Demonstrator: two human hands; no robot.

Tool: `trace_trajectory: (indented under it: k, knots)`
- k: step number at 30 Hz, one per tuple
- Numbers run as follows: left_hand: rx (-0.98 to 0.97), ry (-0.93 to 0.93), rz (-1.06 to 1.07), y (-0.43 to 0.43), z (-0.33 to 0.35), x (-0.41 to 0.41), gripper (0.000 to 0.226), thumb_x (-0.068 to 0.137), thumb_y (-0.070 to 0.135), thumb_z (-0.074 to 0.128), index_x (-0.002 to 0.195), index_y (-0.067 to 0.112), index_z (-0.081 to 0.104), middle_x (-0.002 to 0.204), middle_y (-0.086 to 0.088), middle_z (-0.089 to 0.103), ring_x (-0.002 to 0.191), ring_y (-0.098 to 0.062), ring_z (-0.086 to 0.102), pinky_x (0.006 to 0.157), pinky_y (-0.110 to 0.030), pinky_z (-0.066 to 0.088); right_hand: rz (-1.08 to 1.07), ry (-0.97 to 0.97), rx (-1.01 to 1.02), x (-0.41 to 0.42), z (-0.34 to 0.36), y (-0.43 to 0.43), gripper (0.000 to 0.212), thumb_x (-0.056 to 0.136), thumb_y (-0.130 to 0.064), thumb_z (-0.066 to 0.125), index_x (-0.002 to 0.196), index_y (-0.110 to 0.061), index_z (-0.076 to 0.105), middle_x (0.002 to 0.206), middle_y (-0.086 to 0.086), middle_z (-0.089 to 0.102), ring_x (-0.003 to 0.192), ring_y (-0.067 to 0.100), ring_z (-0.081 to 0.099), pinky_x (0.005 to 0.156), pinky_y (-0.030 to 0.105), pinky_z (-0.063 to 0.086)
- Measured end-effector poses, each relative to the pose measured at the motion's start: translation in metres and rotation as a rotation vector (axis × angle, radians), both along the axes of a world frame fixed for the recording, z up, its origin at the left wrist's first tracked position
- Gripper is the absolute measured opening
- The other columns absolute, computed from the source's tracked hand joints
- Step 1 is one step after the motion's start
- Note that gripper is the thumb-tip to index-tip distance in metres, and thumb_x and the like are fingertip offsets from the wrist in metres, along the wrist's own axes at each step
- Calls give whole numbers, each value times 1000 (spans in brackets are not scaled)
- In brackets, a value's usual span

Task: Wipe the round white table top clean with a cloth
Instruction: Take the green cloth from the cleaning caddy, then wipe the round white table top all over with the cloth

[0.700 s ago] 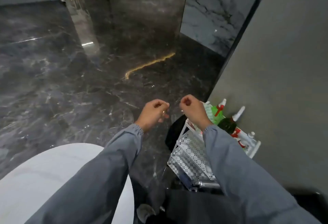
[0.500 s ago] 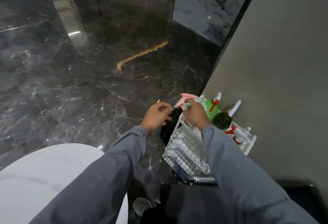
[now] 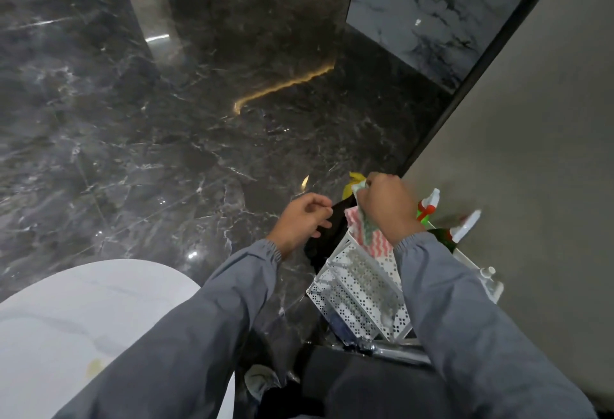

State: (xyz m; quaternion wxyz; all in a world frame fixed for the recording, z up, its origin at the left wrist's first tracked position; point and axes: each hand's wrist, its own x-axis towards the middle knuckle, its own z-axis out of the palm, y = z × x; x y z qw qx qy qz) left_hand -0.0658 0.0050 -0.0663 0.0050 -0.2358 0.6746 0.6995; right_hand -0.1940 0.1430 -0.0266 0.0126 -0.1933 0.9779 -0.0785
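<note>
White and round, the marbled table top (image 3: 66,325) lies nearest, low on the person's left, with a yellowish smear (image 3: 96,365) near its near edge. Beyond it stands a white perforated metal cart (image 3: 358,292) against the grey wall, spray bottles (image 3: 465,224) at its far side. The right hand (image 3: 387,207) is closed around a green-and-white cloth (image 3: 365,222), lifting it off a pink-striped cloth (image 3: 377,242). The left hand (image 3: 304,219) hangs loosely curled, holding nothing. Best to draw the cloth straight up, free of its neighbours, then fold it into a flat pad before turning to the table.
</note>
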Motion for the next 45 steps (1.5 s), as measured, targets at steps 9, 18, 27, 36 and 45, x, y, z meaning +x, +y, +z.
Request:
trace_trajectory:
  k: [9, 18, 27, 36, 45]
  knots:
    - [140, 180, 243, -63, 40, 58, 19, 99, 21, 65, 117, 22, 69, 111, -2, 76, 98, -20, 73, 82, -45, 60, 318, -54, -204, 72, 102, -107, 24, 87, -33, 51, 98, -25, 70, 98, 9, 72, 92, 37, 65, 74, 39, 50]
    - [175, 279, 748, -164, 68, 237, 30, 106, 32, 51, 129, 19, 64, 120, -5, 74, 100, -17, 70, 83, -38, 55, 856, -590, -703, 213, 104, -235, 24, 86, -15, 59, 98, -34, 69, 84, 4, 65, 70, 19, 55, 67, 33, 49]
    - [288, 353, 1053, -177, 37, 404, 47, 99, 36, 63, 137, 8, 62, 133, -17, 65, 114, -31, 59, 97, -47, 43, 1008, -1299, -808, 352, 70, -309, 28, 95, 10, 47, 105, -10, 64, 93, 3, 67, 75, 7, 63, 65, 19, 50]
    - [356, 357, 1517, -116, -23, 502, 38, 94, 8, 70, 129, 3, 57, 123, -21, 71, 104, -30, 72, 82, -40, 60, 945, -1540, -438, 427, -29, -311, 17, 97, -28, 69, 107, -16, 62, 96, 1, 70, 85, 16, 69, 67, 32, 56]
    - [47, -109, 1485, -67, -134, 550, 37, 75, 22, 84, 107, 13, 68, 97, -13, 66, 90, -19, 62, 89, -41, 53, 1099, -1247, -268, 462, -138, -281, 31, 89, -12, 75, 115, -25, 65, 107, -5, 61, 91, 3, 60, 80, 17, 50]
